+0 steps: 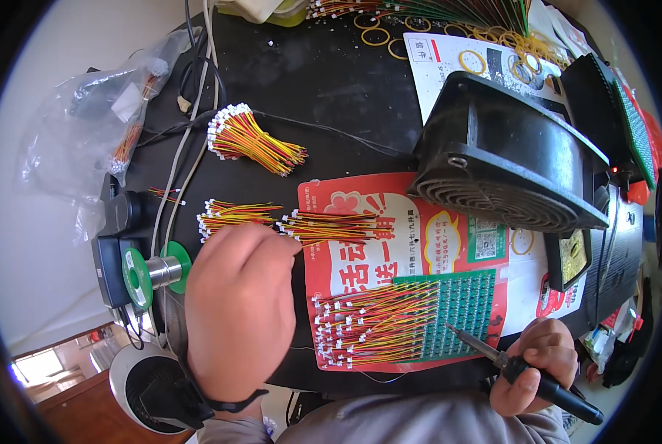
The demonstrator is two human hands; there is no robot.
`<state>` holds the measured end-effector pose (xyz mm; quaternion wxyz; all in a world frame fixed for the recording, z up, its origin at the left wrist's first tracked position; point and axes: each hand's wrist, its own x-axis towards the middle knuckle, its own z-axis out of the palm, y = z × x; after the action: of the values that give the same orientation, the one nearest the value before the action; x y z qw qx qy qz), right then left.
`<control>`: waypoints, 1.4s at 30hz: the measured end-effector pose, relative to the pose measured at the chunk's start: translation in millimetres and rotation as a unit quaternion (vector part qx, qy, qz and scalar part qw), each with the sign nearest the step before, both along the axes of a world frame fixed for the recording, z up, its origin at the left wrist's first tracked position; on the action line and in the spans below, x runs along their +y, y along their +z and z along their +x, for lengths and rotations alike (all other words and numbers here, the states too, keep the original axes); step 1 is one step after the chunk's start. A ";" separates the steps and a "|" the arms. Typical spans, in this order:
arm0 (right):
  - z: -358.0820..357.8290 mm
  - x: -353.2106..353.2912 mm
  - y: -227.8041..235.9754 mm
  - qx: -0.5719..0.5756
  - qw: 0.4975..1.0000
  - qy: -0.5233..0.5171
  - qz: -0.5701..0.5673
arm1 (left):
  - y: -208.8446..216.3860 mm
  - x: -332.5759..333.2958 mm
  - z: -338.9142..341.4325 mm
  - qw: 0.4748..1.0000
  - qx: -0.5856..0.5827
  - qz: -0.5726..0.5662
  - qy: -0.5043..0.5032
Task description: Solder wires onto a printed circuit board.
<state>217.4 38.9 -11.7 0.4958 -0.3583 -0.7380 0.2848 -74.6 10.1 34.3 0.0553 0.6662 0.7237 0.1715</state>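
My right hand (539, 362) grips a soldering iron (568, 399) by its black handle. The iron's tip points left over a green circuit board panel (468, 307). Rows of red, yellow and black wires (379, 318) with white connectors lie across the panel's left part. My left hand (242, 296) is over two loose piles of similar wires, the left pile (231, 214) and the right pile (334, 226). Its fingers are bent together at the wires. The hand's back hides its fingertips, so what they pinch does not show.
A red printed sheet (316, 196) lies under the panel. A black fan (508, 148) stands behind, with a sponge holder (570, 259) beside it. A solder spool (164, 272), cables (174, 163), a plastic bag (72, 140) and a tied wire bundle (253, 140) are at left.
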 end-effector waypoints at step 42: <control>-10.5 10.2 -1.1 0.034 0.999 0.001 0.033 | -2.3 -15.9 50.5 0.889 -0.453 -0.015 -0.062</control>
<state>206.9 49.1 -12.9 0.5322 -0.3307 -0.7301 0.2728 -24.1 -5.8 32.1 0.3979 0.5585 0.5799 0.4398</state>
